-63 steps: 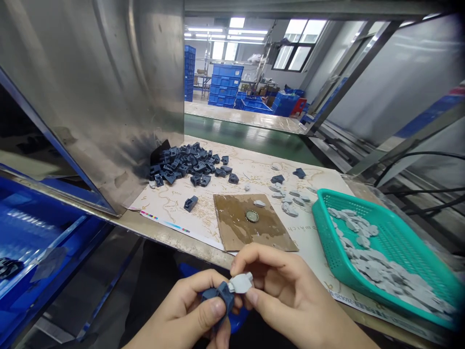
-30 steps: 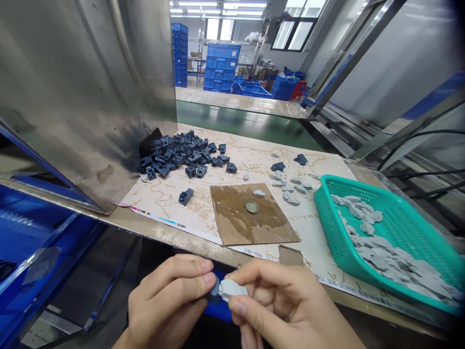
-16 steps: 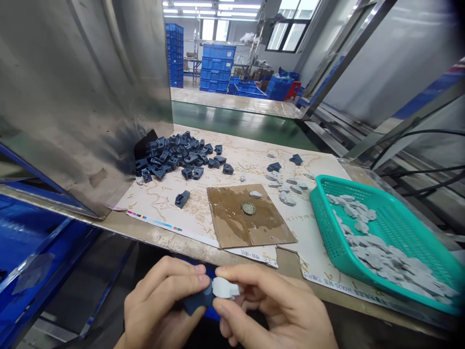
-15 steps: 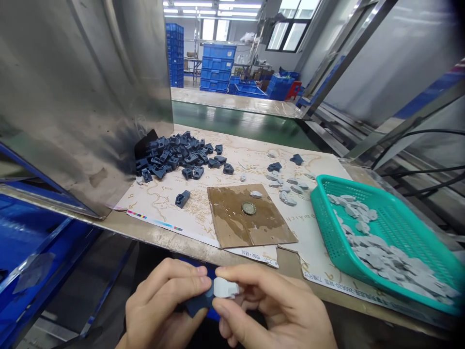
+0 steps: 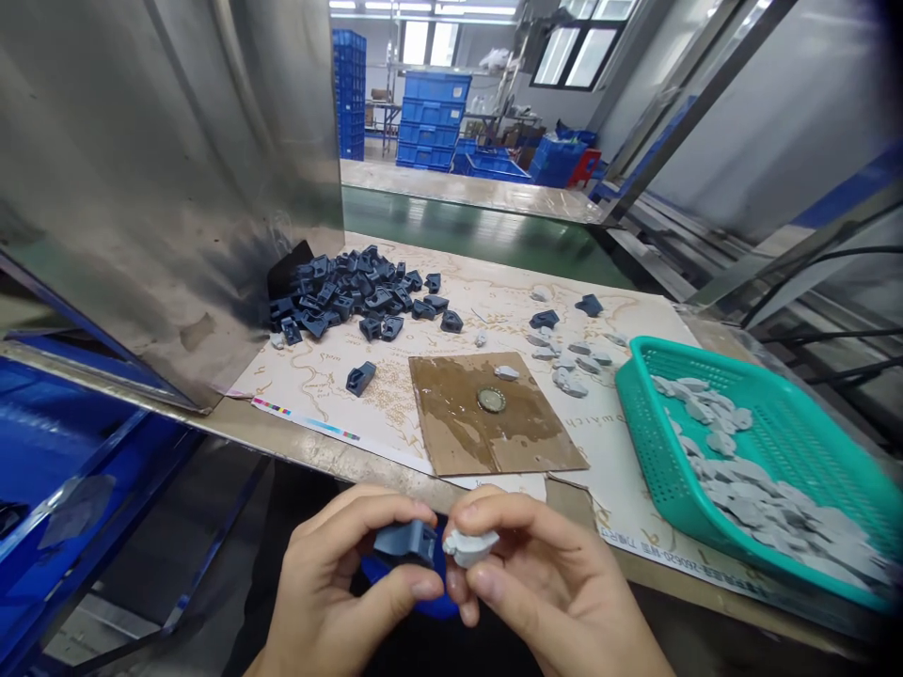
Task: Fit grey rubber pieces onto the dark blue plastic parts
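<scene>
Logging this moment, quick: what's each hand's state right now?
Left hand: closed, holding a blue part.
Right hand: closed, holding a grey part.

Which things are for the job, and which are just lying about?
Seem part of the job:
blue piece in the left hand
grey piece in the right hand
pile of blue pieces
green basket of grey pieces

Probably just there:
far blue crates
far red thing

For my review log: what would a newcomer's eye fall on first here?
Probably the green basket of pale grey pieces at right, then the heap of dark blue parts at left. Front and centre, the left hand holds a blue part and the right hand a grey piece.
</scene>
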Demonstrator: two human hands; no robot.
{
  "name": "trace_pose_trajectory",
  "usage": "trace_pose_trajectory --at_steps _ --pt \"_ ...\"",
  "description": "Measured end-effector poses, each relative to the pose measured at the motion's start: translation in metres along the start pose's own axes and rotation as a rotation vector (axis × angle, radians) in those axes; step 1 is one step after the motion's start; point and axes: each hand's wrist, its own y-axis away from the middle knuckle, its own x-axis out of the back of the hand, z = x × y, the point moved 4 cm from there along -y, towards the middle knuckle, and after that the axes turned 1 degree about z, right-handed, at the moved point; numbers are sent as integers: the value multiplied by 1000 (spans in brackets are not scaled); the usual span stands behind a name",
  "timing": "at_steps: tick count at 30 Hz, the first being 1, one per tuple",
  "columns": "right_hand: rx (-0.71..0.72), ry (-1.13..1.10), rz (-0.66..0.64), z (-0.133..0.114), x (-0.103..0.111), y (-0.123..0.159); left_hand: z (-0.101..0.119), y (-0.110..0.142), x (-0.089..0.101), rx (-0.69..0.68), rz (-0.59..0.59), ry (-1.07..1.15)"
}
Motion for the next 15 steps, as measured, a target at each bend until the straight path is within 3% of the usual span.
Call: trace_pose_trajectory --at_steps 4,9,15 --pt "57 179 33 -5 0 1 -3 1 -3 20 0 48" --pt "308 593 126 -12 1 7 -6 3 -2 51 -25 41" --pt "215 679 140 -5 3 4 -5 1 3 -85 9 -87"
